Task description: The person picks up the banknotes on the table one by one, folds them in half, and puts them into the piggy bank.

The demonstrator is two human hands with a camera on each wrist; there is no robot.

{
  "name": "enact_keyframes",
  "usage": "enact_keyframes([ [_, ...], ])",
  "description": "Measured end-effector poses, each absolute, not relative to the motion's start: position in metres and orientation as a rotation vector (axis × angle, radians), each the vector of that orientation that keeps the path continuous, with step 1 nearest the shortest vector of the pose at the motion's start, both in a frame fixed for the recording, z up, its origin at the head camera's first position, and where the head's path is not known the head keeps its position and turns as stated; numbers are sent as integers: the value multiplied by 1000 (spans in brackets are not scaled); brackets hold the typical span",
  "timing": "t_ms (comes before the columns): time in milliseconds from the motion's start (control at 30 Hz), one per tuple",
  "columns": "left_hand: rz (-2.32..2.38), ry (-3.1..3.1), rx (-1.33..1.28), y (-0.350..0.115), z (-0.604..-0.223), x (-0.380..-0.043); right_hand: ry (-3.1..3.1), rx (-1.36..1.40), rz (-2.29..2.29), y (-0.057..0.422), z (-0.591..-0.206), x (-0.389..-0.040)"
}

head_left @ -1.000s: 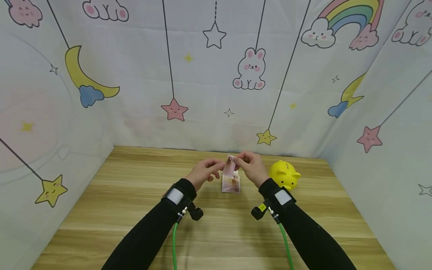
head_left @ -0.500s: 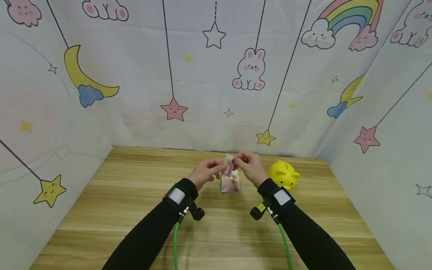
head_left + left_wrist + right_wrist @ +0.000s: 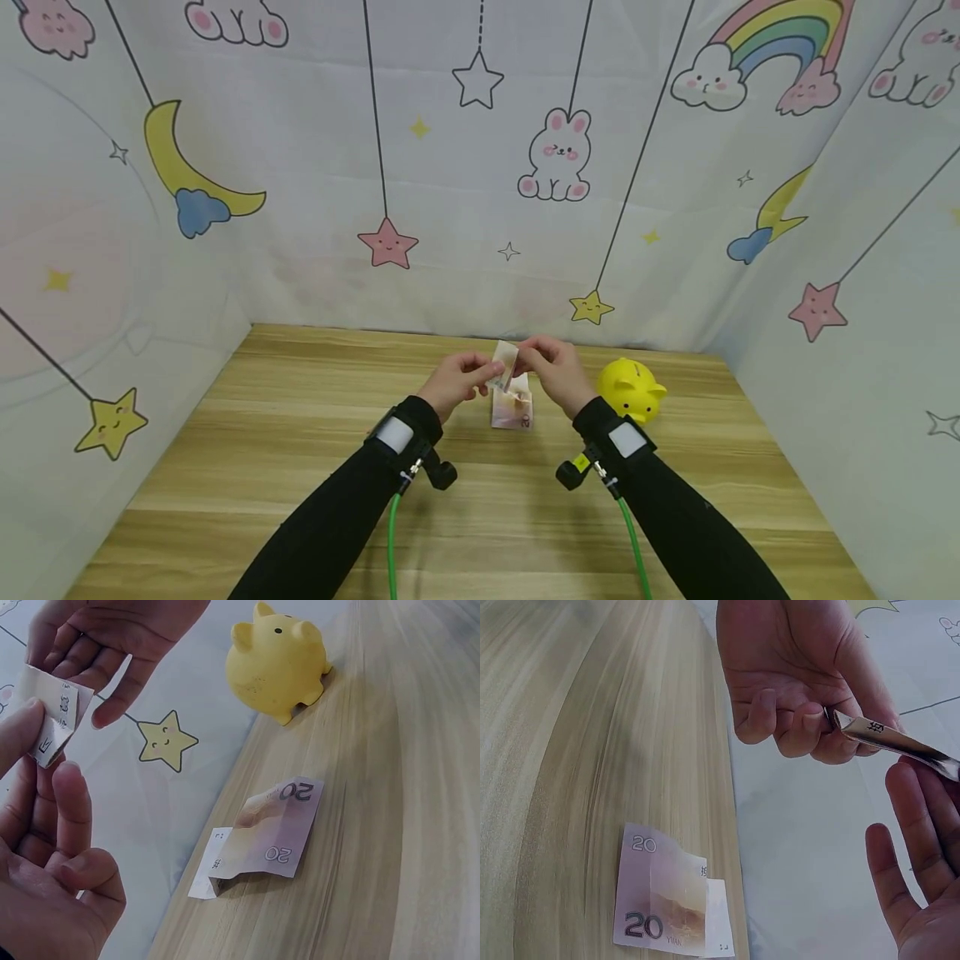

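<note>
A small folded banknote (image 3: 505, 357) is held up between both hands near the back of the table. My left hand (image 3: 459, 383) pinches it, its thumb flat on the pale printed side in the left wrist view. The right hand (image 3: 557, 372) grips the opposite end of the fold. Seen edge-on in the right wrist view, the folded note (image 3: 889, 740) is a narrow strip. Below the hands a creased purple 20 yuan banknote (image 3: 274, 825) lies on the table, one end bent up and a whitish part (image 3: 718, 919) showing beside it.
A yellow piggy bank (image 3: 632, 389) with a slot on top stands right of the right hand. The wooden table (image 3: 300, 467) ends at a white cloth backdrop (image 3: 450, 292) printed with stars, moons and rabbits. Green cables (image 3: 392, 542) run from the wrist cameras.
The held banknote has gone from a hanging strip with its purple side showing to a folded piece with its pale side up. My left thumb has come over it. The lying banknote has stayed put.
</note>
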State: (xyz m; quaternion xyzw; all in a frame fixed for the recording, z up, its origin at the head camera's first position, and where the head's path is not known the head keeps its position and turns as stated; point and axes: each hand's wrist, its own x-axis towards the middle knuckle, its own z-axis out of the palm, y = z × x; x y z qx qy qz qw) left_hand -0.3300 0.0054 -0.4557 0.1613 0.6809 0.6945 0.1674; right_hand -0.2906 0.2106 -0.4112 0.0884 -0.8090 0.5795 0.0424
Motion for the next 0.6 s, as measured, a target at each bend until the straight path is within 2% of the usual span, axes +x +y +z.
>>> enact_keyframes([
  [600, 2017, 2164, 475, 8, -450, -324, -2468, 281, 1669, 210, -420, -297],
])
